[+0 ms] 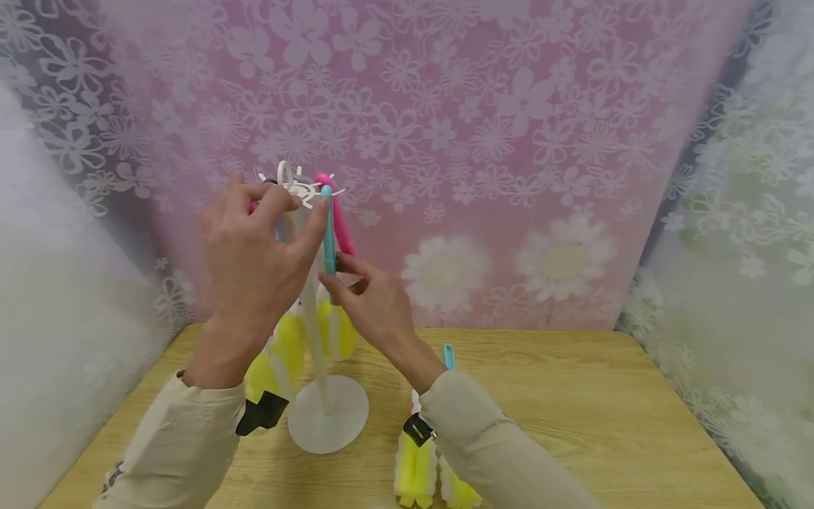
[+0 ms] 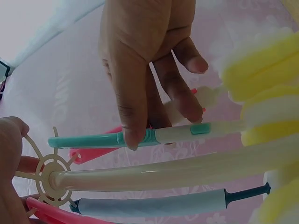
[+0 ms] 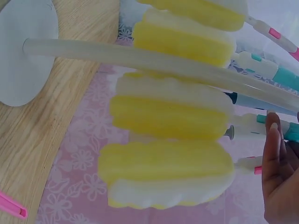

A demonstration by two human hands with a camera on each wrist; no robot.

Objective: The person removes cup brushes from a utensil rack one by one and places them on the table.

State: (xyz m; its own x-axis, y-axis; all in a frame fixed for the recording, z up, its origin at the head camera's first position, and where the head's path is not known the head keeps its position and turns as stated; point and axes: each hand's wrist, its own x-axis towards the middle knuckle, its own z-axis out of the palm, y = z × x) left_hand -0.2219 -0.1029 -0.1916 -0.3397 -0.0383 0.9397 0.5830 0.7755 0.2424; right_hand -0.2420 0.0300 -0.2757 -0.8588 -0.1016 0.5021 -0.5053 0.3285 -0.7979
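A white stand [image 1: 308,311] with a round base [image 1: 350,431] carries a spoked ring [image 2: 41,175] at its top. Several sponge-headed brushes hang from the spokes, their yellow-and-white heads [image 3: 168,165] pointing down. My left hand [image 1: 254,254] is up at the ring, fingers curled around the spokes and thumb beside a teal handle. That teal-handled brush [image 1: 328,240] hangs at the right front, and my right hand [image 1: 381,304] pinches its handle between thumb and fingers. Pink-handled [image 1: 342,226] and grey-blue-handled [image 2: 154,206] brushes hang close by. My left hand hides part of the ring in the head view.
More sponge brushes [image 1: 416,470] lie on the wooden table [image 1: 540,410] below my right forearm, one teal handle [image 1: 449,355] showing beyond it. A pink handle [image 3: 13,205] lies at the table's edge. A flowered pink curtain [image 1: 477,141] stands behind.
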